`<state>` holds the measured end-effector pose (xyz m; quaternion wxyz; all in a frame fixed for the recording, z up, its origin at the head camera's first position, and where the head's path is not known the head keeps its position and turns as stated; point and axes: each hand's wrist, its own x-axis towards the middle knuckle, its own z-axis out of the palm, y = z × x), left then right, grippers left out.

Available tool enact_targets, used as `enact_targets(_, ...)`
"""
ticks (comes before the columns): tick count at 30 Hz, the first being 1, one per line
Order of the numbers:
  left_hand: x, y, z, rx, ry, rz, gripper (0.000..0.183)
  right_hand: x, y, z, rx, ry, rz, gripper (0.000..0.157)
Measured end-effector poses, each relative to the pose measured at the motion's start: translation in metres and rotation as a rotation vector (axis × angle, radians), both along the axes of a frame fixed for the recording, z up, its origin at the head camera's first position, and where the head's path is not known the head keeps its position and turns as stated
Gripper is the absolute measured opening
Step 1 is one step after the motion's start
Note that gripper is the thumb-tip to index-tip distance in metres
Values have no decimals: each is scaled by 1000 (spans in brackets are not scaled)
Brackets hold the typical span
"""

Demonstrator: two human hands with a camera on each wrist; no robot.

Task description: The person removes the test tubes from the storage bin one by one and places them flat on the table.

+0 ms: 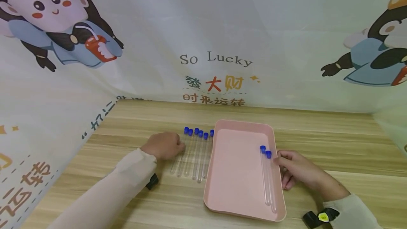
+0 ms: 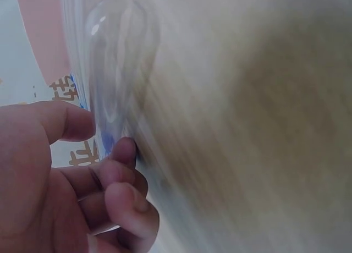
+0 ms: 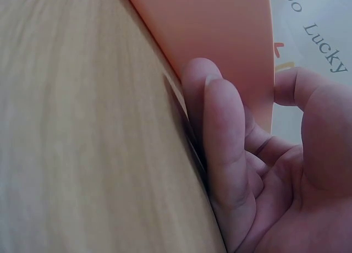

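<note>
Several clear test tubes (image 1: pixel 199 158) with blue caps lie side by side on the wooden table, left of a pink tray (image 1: pixel 241 172). My left hand (image 1: pixel 165 145) is at the leftmost of them. Up close in the left wrist view, a test tube (image 2: pixel 115 60) runs between the thumb and curled forefinger, which pinch it near its cap end. My right hand (image 1: pixel 297 169) grips the tray's right side, thumb at the rim and fingers (image 3: pixel 223 137) against the outer wall, low by the table. Two capped tubes (image 1: pixel 267 179) lie inside the tray along its right side.
A printed cloth (image 1: pixel 216 27) with cartoon figures and lettering hangs behind the table (image 1: pixel 318 133) and along its sides. Dark wrist straps show at the left wrist (image 1: pixel 152 182) and the right wrist (image 1: pixel 321 217). The tray's left wall partly covers the nearest tube's cap.
</note>
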<state>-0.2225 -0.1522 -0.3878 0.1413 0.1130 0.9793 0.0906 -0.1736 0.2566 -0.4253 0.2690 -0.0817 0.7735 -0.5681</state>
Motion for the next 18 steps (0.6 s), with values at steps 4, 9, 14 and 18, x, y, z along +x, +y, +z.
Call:
enact_targets(4,1,1,0,-1,7,0,42,0,1,0,7,-3,-4,33)
enact_targets(9,2,2,2,-4,15,4,42,-1,0,1,13,-1,-4,33)
enact_targets(14,2,1,3,1,14,6,42,-1,-1,1,6,0,-2,32)
enact_targets(18,0,1,2,-9,22,14,42,0,1,0,7,-2,-2,30)
